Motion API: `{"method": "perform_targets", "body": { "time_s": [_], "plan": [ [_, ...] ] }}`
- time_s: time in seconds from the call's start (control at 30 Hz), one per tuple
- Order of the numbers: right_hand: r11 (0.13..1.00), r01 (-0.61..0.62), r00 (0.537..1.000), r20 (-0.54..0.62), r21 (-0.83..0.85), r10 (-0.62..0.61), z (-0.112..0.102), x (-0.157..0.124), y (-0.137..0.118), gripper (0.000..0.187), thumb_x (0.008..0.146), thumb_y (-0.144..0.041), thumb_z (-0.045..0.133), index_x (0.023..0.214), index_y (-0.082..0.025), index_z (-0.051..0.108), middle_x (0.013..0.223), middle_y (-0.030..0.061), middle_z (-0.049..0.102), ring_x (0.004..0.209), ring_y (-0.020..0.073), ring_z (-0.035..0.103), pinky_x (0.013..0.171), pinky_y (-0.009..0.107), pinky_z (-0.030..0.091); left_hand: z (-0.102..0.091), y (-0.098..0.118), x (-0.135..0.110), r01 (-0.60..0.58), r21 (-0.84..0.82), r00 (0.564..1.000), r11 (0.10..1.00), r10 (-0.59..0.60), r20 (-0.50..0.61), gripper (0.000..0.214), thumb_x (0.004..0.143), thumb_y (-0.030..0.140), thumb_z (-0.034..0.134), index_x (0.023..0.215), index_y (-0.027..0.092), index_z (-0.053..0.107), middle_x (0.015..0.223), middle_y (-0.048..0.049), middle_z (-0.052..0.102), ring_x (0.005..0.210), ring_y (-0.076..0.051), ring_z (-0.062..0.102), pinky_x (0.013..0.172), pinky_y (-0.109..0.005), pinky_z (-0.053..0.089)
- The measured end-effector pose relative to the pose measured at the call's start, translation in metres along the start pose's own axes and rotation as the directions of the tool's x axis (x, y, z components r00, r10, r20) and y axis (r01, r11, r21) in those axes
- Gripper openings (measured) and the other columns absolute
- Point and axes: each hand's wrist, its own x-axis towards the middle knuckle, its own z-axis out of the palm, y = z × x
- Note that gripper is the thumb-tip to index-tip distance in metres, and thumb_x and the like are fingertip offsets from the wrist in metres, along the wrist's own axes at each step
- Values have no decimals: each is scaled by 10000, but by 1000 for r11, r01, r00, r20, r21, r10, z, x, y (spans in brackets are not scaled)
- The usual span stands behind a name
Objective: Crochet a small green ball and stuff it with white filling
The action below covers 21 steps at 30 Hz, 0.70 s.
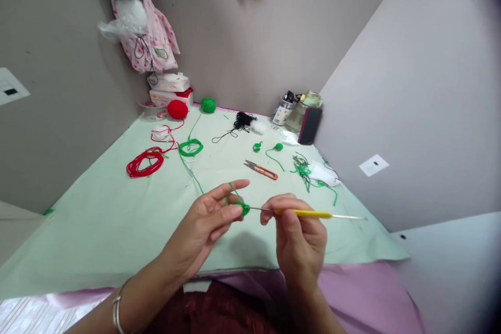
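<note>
Pale cloth (pixel 129 219); left fingers (pixel 229 213) opposite right fingers (pixel 291 219)

I count 2 hands (pixel 207 219) (pixel 299 235), 1 hook (pixel 303 213), 1 scissors (pixel 264 170), 1 phone (pixel 310 126), 1 jar (pixel 294 119), 2 big yarn balls (pixel 177 109) (pixel 208 105), 2 wall plates (pixel 13 86) (pixel 373 165).

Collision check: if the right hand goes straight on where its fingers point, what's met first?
Probably the green crochet piece pinched in the left hand, where the yellow-handled hook leads; depth is unclear.

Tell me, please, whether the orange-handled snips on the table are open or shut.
The orange-handled snips are open, slightly: their two blade tips show apart, with a narrow gap between them.
</note>
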Motion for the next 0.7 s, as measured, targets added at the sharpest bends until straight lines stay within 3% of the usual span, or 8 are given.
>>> {"method": "perform_targets", "body": {
  "time_s": [0.07,0.17,0.27,0.37,0.47,0.53,0.6,0.7],
  "plan": [
    [998,-28,999,47,48,25,3,3,0,212,1041,-236,568,1027,-271,776,896,41,739,737,173,655,663,333,564,2,-2,-1,-31,50,1000,998,31,2,387,794,322,875,1172,276,807,850,22,627,585,-49,396,521,-197,307],
    [998,28,996,89,-52,-23,8,2,1,235,1026,-169,579,1073,-281,781,958,47,773,795,176,684,690,322,577,6,-8,-2,-104,115,993,988,109,-38,393,799,325,875,1182,276,803,883,-12,659,744,-112,526,561,-210,328],
    [934,215,974,128,-284,-185,8,-4,1,313,971,-76,626,1131,-292,786,1013,61,768,873,193,713,727,326,590,7,-12,-1,-90,93,992,992,98,-82,459,778,318,895,1220,261,787,875,-4,661,681,-94,471,569,-220,331],
    [866,330,943,169,-376,-286,4,-8,1,366,940,-45,652,1181,-289,781,1086,81,761,935,213,724,764,343,590,4,-10,2,45,-61,999,997,-46,-14,449,792,306,883,1224,226,788,685,61,553,551,-54,303,661,-223,412],
    [967,142,990,39,-212,-136,-1,-4,1,301,1001,-87,581,1124,-281,777,923,35,742,803,168,680,718,317,557,-1,-6,5,87,-158,996,984,-85,19,340,796,266,870,1127,202,827,628,94,478,523,-36,234,902,-300,484],
    [999,3,1000,-5,-47,-3,-1,1,1,257,1032,-145,558,1062,-277,777,849,14,710,729,146,633,683,305,534,-2,-5,6,33,-112,999,993,-35,-16,315,781,261,876,1091,219,836,722,60,569,576,-50,349,939,-305,471],
    [997,-56,998,42,45,54,0,4,2,217,1032,-194,581,1024,-267,786,862,21,720,750,150,640,687,304,536,-1,-7,4,-27,-11,999,1000,27,-32,329,774,276,881,1099,254,835,828,22,647,721,-97,497,904,-277,457],
    [995,-95,991,103,35,91,3,5,4,183,1017,-220,623,997,-257,801,912,34,762,803,155,669,712,291,549,-1,-11,1,-71,112,997,991,73,-17,334,812,314,857,1144,306,823,913,-5,705,927,-161,584,921,-281,441]
  ]
}}
